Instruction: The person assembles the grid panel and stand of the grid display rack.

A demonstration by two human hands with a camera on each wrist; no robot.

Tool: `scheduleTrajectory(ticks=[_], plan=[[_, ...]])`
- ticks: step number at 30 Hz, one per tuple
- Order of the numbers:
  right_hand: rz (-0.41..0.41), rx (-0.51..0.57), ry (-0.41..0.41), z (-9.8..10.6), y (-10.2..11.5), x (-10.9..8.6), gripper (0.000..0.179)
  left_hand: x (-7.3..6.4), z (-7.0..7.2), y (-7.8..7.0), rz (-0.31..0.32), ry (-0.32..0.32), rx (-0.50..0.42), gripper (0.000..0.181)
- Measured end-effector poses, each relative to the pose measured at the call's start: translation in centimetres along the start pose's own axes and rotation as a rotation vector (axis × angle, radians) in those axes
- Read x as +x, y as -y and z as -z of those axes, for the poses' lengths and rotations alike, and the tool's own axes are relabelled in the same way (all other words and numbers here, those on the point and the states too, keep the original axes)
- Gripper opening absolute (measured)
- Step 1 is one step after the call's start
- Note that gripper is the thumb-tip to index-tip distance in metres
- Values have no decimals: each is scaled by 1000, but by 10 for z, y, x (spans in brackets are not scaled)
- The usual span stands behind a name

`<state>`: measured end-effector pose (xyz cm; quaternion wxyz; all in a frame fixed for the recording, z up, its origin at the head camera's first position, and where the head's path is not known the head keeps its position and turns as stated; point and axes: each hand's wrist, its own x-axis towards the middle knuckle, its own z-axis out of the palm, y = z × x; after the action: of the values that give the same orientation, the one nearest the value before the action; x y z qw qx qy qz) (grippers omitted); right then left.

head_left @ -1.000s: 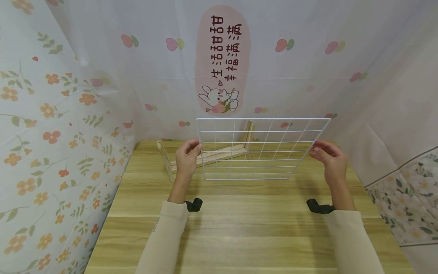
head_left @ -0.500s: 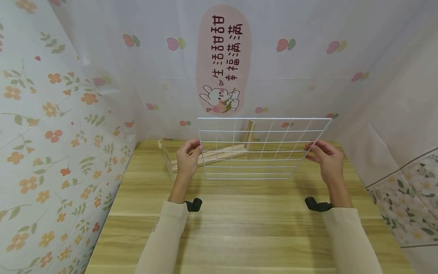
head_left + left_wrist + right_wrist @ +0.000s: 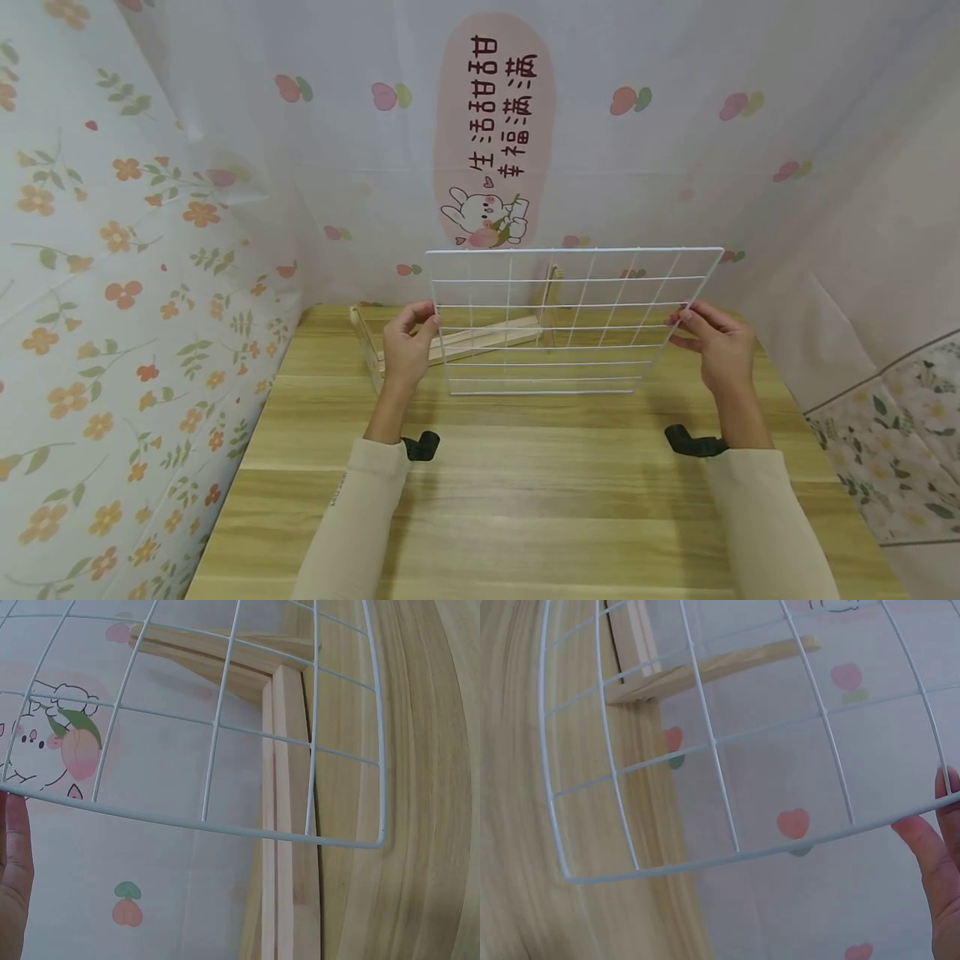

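A white wire grid panel (image 3: 573, 305) is held up, tilted, over the table. My left hand (image 3: 407, 354) pinches its left side wire between thumb and fingers. On the opposite side wire, my right hand (image 3: 723, 354) pinches with thumb and fingertips. Behind the panel, a wooden stand (image 3: 487, 337) with a long bar and an upright at each end shows through the wires. In the left wrist view, the fingers (image 3: 15, 855) sit at the panel's edge wire, largely out of frame. The right wrist view shows the thumb (image 3: 922, 840) against the edge wire.
A wood-grain table (image 3: 525, 492) stretches out under both arms. A white printed cloth (image 3: 337, 167) hangs behind it, and a floral cloth (image 3: 112, 350) hangs along the left. Black wrist mounts (image 3: 693, 442) stick out beside the sleeves.
My right hand has moved in from beside the panel's right edge and now grips the wire. The panel's top edge has risen slightly, and the stand has stayed put.
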<state>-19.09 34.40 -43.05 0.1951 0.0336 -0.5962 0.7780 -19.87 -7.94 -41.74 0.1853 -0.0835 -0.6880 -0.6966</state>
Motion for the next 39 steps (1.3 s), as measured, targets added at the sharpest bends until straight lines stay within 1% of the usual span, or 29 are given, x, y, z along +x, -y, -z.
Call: scheduleTrajectory(ticks=[4,9,12,16,23,29,31,34,36,39], plan=[[-2,17,11,-6,3,1,14,1,3,-4,-12,-16,-2,15],[-8,-17,18,-14,8,3,17,3,8,-10,-37,-44,-5,16],[-13,-44,16,-20,12,5,19,5,11,-13,-52,-61,12,16],[-15,-59,16,-27,17,9,20,6,16,-17,-53,-70,48,18],[5,-47,42,-39,25,16,19,8,26,-21,-75,-67,78,19],[5,-46,36,-47,32,21,22,11,40,-22,-103,-66,134,20],[9,-50,32,-49,34,23,23,11,45,-22,-104,-70,165,20],[20,-49,34,-52,39,27,25,13,54,-19,-85,-79,203,22],[28,-66,39,-53,42,30,27,14,60,-17,-66,-95,228,22],[29,-73,42,-56,46,34,27,19,72,2,-48,-161,286,22]])
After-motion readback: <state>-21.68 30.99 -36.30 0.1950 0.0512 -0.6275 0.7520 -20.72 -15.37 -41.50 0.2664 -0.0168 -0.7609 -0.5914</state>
